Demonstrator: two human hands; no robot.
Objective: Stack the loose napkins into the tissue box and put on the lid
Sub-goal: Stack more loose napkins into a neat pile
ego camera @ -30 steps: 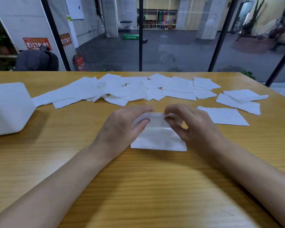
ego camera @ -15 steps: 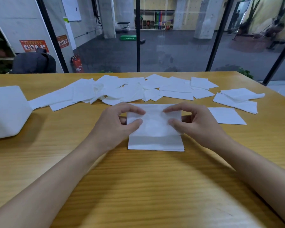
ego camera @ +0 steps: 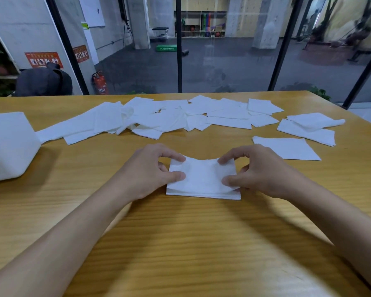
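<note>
A small stack of white napkins (ego camera: 202, 185) lies on the wooden table (ego camera: 180, 243) in front of me. My left hand (ego camera: 150, 170) pinches the left edge of the top napkin, and my right hand (ego camera: 255, 170) pinches its right edge, so it sags slightly in the middle above the stack. Several loose napkins (ego camera: 159, 118) are strewn across the far half of the table. A single flat napkin (ego camera: 287, 147) lies to the right of my hands. The white tissue box (ego camera: 9, 144) stands at the left edge of the view.
A pair of overlapping napkins (ego camera: 311, 127) lies at the far right near the table's corner. Beyond the far edge stands a glass wall with black frames (ego camera: 178, 46). A dark bag (ego camera: 43, 81) sits behind the table at the left.
The top napkin was folded up at the far edge of the stack; both hands have spread apart and drawn it open and down over the stack.
</note>
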